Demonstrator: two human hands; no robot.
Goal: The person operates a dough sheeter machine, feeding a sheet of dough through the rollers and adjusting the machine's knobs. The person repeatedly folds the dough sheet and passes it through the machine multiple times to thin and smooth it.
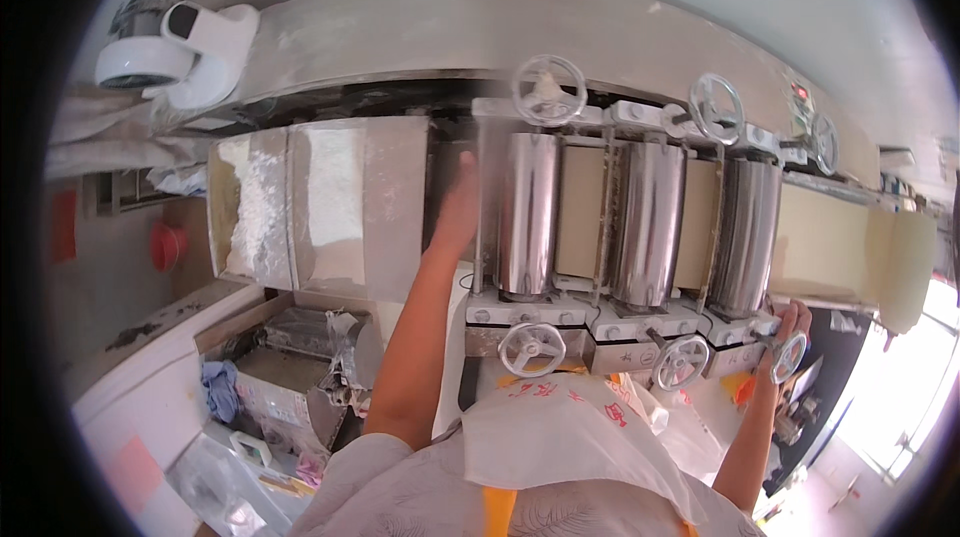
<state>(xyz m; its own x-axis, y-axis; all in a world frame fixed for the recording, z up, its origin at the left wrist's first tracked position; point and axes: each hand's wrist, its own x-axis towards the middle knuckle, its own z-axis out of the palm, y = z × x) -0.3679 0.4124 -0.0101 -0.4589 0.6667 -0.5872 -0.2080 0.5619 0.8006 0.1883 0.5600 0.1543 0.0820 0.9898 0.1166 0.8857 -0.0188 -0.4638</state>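
A row of three shiny metal rollers (640,225) runs across a machine in front of me. My left hand (459,205) reaches into the dark gap beside the leftmost roller (527,212). Its fingers look stretched out but blurred, and nothing shows in them. At the machine's right front corner, my right hand (794,319) lies beside a small handwheel (789,357); its grip is unclear. Pale, smooth sheet material (585,209) shows between the rollers. It continues past the right roller to a thick cream-coloured roll (907,272).
Left of the gap is a metal tray (393,202) with white powder (262,212). More handwheels (549,90) line the machine's far side, and others (532,349) stick out toward me. An open box (290,372) stands lower left. A white device (210,52) sits far left.
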